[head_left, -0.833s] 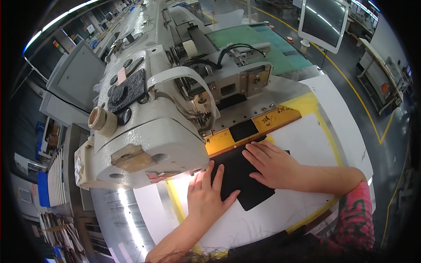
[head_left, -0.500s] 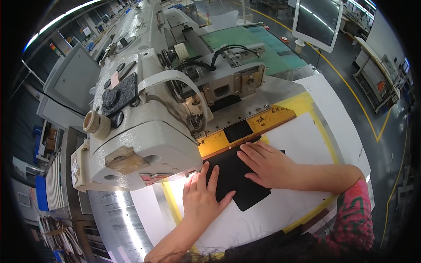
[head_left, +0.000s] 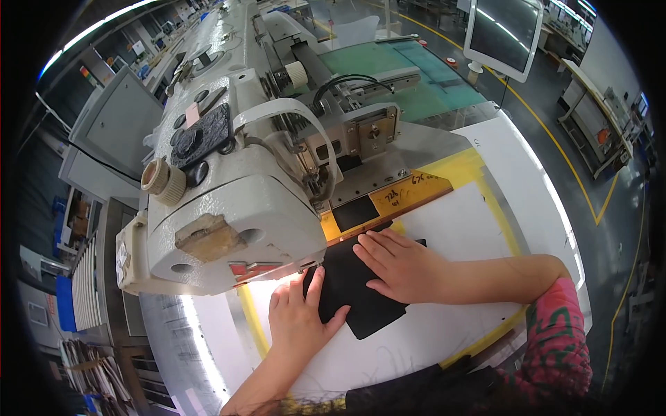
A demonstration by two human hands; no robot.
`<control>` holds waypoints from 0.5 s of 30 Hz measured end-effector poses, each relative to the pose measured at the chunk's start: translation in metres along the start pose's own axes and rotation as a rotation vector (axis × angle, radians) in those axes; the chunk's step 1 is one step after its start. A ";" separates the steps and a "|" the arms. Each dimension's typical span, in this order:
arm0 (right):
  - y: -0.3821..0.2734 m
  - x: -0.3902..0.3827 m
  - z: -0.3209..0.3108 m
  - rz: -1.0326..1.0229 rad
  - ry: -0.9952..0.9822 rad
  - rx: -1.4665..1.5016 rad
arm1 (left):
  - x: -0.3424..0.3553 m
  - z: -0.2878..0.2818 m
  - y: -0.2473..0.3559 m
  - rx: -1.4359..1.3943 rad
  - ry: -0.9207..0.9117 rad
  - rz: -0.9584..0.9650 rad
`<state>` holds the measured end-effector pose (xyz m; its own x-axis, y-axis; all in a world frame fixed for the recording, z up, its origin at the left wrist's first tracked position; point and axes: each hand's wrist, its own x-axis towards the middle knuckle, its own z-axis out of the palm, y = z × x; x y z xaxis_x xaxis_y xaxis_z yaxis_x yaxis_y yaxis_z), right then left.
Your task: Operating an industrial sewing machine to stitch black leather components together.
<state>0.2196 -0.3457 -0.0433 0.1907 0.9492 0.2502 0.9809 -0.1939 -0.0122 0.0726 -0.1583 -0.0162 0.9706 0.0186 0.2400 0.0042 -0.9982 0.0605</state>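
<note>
A piece of black fabric (head_left: 350, 291) lies on the white work surface, its far edge against a yellow clamp plate (head_left: 409, 194) with handwritten marks. My left hand (head_left: 300, 320) rests on the fabric's left edge, fingers spread, close under the lit head of a large white industrial sewing machine (head_left: 239, 215). On the fabric's right part my right hand (head_left: 401, 267) lies flat, fingertips near the clamp plate. Both hands press from above and grip nothing. The needle area is mostly hidden behind the machine head.
Yellow tape (head_left: 496, 201) borders the white sheet. More dark cloth (head_left: 423, 388) lies at the near edge. A green plate (head_left: 423, 76) sits behind the clamp carriage, and a monitor (head_left: 503, 35) stands at the back right. Papers (head_left: 97, 378) are stacked at lower left.
The clamp plate and carriage have shifted left, with the black fabric and both my hands moving left along with them. My hands stay flat on the fabric.
</note>
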 end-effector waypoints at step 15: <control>0.006 -0.002 -0.005 -0.065 0.030 -0.001 | 0.008 -0.010 0.013 0.002 -0.002 -0.066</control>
<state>0.2252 -0.3496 -0.0391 0.1256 0.9520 0.2792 0.9911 -0.1326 0.0064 0.0777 -0.1707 -0.0042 0.9686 0.0845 0.2337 0.0689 -0.9948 0.0745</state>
